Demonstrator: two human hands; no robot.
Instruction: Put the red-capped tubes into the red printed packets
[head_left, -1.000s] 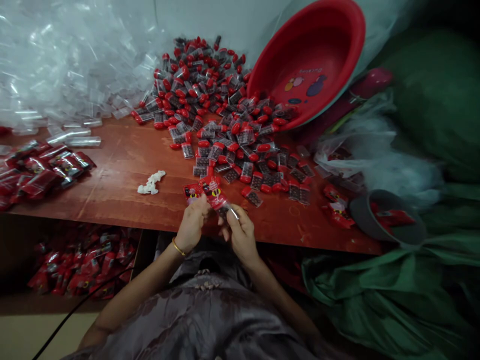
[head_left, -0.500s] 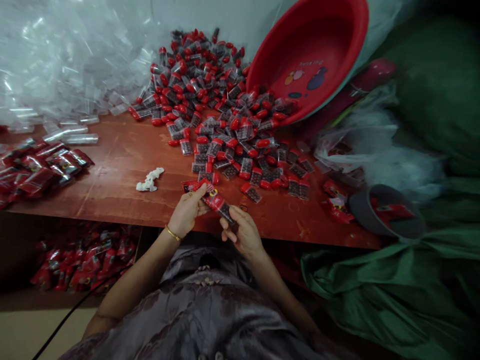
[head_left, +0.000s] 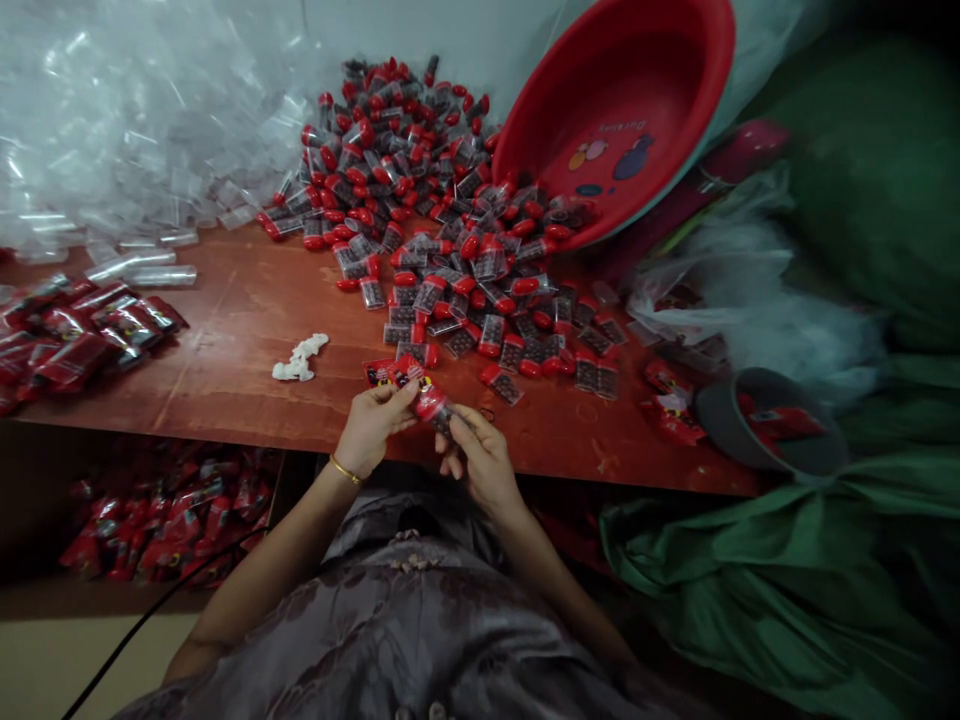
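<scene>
The red sachet (head_left: 429,402) is partly hidden by the fingers of both hands; its print is too small to read. The left edge cuts off the heap of red packets (head_left: 67,335).

Bare forearms, thin gold bangle (head_left: 346,469) on the left wrist, grey-purple patterned garment (head_left: 405,640) (slightly shiny)

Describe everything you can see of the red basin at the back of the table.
The red basin is round, smooth and looks like plastic, with a paler rim edge. It is tipped on its side against the wall, its opening toward the camera, its lower rim on the wooden table. Small coloured cartoon shapes and faint lettering mark its inside bottom. Red-capped clear containers spill from its mouth across the table.
</scene>
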